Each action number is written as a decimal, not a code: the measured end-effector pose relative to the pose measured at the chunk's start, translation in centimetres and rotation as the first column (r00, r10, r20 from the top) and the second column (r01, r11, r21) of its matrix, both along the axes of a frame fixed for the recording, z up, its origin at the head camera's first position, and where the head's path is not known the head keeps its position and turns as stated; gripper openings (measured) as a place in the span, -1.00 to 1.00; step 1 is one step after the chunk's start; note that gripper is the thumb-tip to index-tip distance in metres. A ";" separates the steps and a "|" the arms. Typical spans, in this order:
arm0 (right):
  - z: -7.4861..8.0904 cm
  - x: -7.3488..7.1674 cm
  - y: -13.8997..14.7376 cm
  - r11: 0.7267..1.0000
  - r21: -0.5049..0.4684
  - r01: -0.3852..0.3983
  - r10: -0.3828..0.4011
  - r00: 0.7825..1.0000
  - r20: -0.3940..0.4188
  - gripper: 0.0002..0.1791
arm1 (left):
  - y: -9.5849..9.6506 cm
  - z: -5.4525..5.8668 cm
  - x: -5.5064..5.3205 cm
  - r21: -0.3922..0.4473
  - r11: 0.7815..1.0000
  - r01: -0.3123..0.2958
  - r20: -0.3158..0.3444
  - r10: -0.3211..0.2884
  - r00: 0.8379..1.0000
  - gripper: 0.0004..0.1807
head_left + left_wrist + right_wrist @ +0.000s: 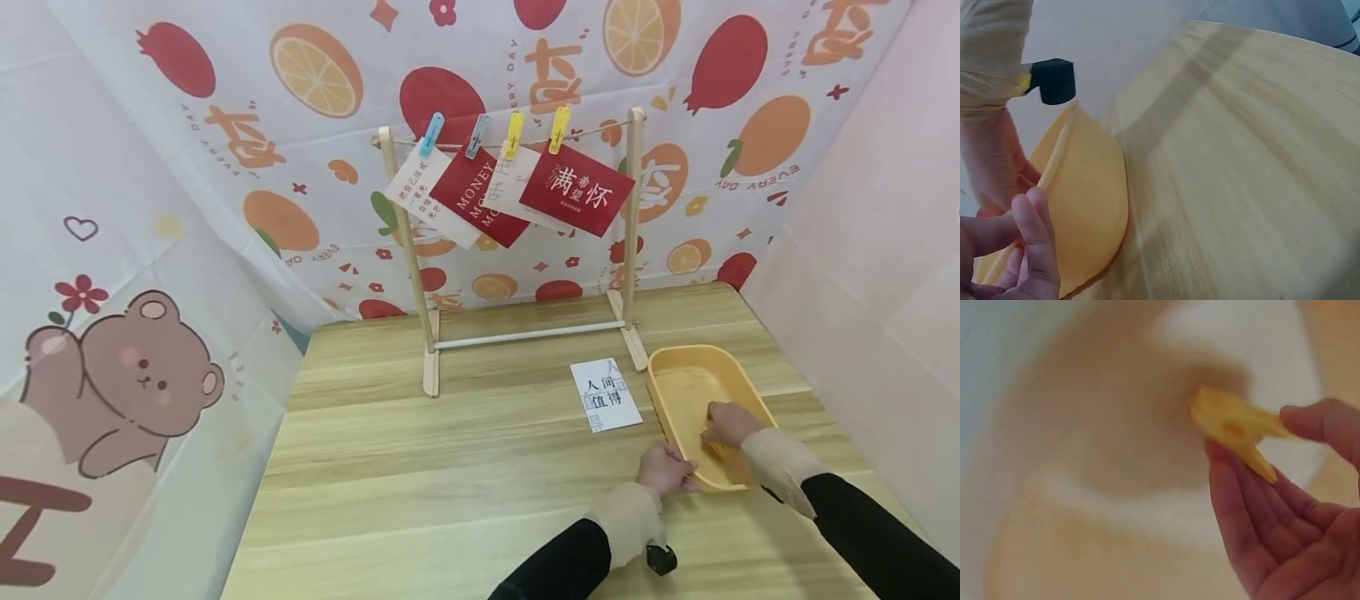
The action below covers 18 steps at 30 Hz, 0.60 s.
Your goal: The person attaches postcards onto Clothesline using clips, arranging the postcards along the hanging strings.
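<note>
My right hand (731, 423) is down inside the yellow tray (684, 385). In the right wrist view, that hand pinches a yellow clothespin (1232, 422) between thumb and fingers, with the handles spread apart. At the tray's near left corner, my left hand (663, 468) pinches the rim; the left wrist view shows its curled fingers (1035, 240) against the edge. A white card (606, 394) with dark characters lies on the table, just left of the tray.
Behind stands a wooden rack (632, 250) with a string across its top. Two blue-toned clothespins and two yellow ones hold several overlapping cards there, including a red card (576, 187) at the right. Printed cloth (495, 287) hangs behind the wooden table (450, 467).
</note>
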State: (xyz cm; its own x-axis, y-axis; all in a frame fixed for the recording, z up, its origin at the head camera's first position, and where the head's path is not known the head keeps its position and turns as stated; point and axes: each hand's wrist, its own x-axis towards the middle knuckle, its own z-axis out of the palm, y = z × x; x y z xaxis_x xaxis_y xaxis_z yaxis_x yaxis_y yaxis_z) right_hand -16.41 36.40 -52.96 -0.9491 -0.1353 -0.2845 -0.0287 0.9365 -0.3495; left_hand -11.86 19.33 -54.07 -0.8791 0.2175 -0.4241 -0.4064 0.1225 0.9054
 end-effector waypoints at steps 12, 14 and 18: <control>2.1 -0.3 -1.0 0.964 -0.197 0.179 -0.193 0.980 -0.055 -0.67 | 0.0 0.2 0.0 0.013 1.000 0.003 0.000 -0.003 1.000 -0.69; 2.0 -0.3 -0.7 0.960 -0.207 0.188 -0.209 0.974 -0.084 -0.70 | 0.1 0.1 -0.1 0.001 1.000 0.009 -0.010 -0.009 1.000 -0.69; 2.1 -0.2 -0.4 0.953 -0.238 0.189 -0.228 0.962 -0.150 -0.80 | -0.3 -0.1 -0.3 -0.042 0.997 0.058 -0.034 -0.060 0.998 -0.71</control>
